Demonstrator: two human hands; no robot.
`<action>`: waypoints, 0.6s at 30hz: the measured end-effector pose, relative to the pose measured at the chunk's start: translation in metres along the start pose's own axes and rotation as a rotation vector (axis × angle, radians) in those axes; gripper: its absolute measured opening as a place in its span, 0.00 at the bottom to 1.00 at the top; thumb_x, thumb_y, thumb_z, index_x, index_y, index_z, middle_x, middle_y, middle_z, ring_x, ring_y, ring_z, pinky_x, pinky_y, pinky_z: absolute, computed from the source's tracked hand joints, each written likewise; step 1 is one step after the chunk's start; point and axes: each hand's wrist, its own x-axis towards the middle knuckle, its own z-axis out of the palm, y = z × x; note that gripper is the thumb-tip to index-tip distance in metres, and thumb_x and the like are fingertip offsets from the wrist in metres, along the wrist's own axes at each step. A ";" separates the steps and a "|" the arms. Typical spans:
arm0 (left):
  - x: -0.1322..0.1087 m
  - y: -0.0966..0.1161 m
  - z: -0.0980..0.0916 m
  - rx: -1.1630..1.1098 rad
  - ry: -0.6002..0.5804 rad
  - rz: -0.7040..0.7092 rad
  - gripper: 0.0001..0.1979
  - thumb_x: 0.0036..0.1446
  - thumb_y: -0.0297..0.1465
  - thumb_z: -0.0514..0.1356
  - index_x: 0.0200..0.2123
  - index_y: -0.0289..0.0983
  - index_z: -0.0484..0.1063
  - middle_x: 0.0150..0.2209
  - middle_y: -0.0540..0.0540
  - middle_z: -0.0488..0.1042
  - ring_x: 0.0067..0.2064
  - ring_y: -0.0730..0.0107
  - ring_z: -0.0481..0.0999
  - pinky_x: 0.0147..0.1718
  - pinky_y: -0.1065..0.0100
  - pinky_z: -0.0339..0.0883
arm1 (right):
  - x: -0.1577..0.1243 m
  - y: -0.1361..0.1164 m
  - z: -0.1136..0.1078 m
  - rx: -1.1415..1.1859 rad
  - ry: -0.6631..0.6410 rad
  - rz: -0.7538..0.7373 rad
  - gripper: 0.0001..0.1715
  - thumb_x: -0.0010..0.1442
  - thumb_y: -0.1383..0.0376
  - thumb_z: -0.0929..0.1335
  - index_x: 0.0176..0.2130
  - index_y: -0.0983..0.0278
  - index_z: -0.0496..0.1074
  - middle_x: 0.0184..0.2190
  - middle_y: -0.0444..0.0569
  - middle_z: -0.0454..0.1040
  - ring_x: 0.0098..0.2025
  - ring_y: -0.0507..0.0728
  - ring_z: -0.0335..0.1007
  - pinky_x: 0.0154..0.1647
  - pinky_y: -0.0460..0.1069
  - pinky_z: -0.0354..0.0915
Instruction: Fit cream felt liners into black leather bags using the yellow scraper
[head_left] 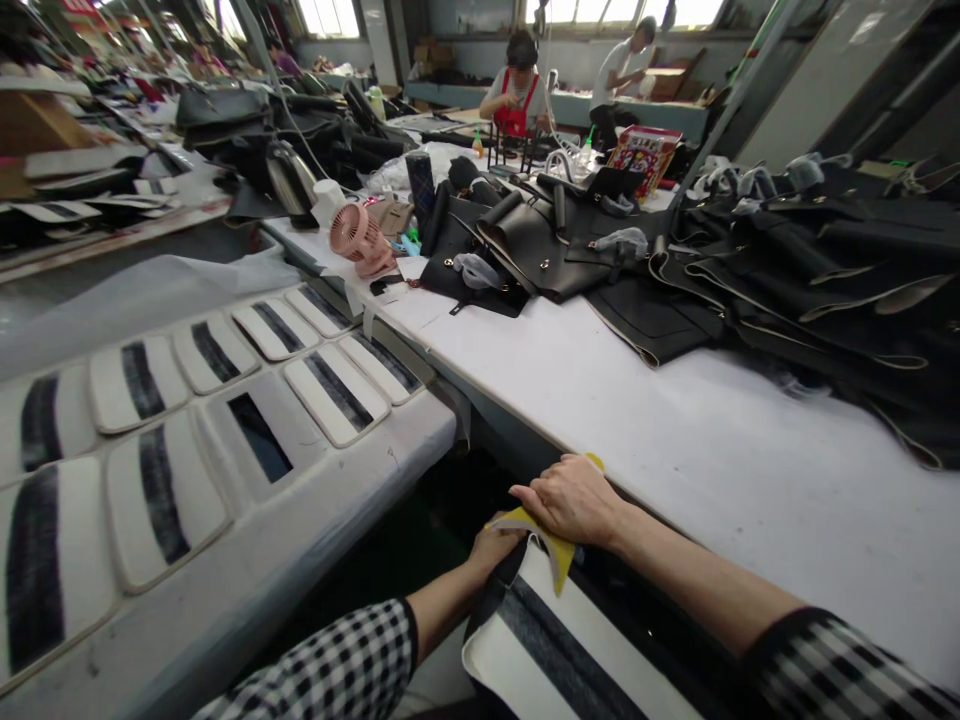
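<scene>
My right hand (577, 500) is closed over a yellow cloth-like piece (559, 560) with a paler underside. Bent across the far end of a white panel with a black stripe (562, 640), that piece reaches towards my left hand. My left hand (495, 548) is closed at the panel's far left edge, its fingers partly hidden behind the panel and beside the yellow piece. The panel slopes down towards me between my forearms, its near part cut off by the frame.
Several similar white panels (337, 392) lie on the left table (352, 480), around a dark phone-like rectangle (259, 437). Black leather bag pieces (817, 270) are heaped on the white table (525, 360). A pink fan (358, 238) and a metal kettle (291, 182) stand farther back. Two people work beyond.
</scene>
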 end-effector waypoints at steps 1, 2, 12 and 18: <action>-0.005 0.005 -0.005 -0.007 0.032 0.037 0.18 0.57 0.41 0.62 0.43 0.33 0.74 0.43 0.40 0.78 0.48 0.54 0.75 0.51 0.54 0.68 | 0.000 0.000 0.000 -0.001 0.005 -0.005 0.42 0.71 0.51 0.49 0.25 0.64 0.76 0.25 0.53 0.79 0.31 0.58 0.77 0.32 0.50 0.55; -0.013 0.012 -0.011 -0.030 0.056 0.085 0.20 0.60 0.44 0.59 0.47 0.33 0.73 0.45 0.39 0.77 0.50 0.54 0.75 0.51 0.54 0.68 | 0.000 0.001 0.001 -0.002 0.010 -0.009 0.41 0.71 0.51 0.49 0.25 0.64 0.76 0.25 0.53 0.79 0.30 0.58 0.77 0.32 0.50 0.55; -0.089 0.071 -0.024 0.606 -0.038 0.490 0.28 0.52 0.37 0.67 0.56 0.38 0.71 0.49 0.44 0.78 0.46 0.60 0.78 0.45 0.64 0.75 | 0.001 0.002 -0.004 -0.006 0.024 -0.064 0.40 0.71 0.53 0.49 0.23 0.63 0.75 0.23 0.51 0.78 0.27 0.57 0.75 0.29 0.51 0.50; -0.089 0.066 -0.017 0.622 -0.016 0.472 0.23 0.56 0.34 0.63 0.54 0.34 0.72 0.46 0.43 0.79 0.43 0.63 0.80 0.43 0.69 0.75 | -0.001 0.002 -0.002 0.005 0.035 -0.081 0.39 0.71 0.53 0.50 0.23 0.63 0.75 0.23 0.51 0.78 0.26 0.56 0.74 0.30 0.51 0.49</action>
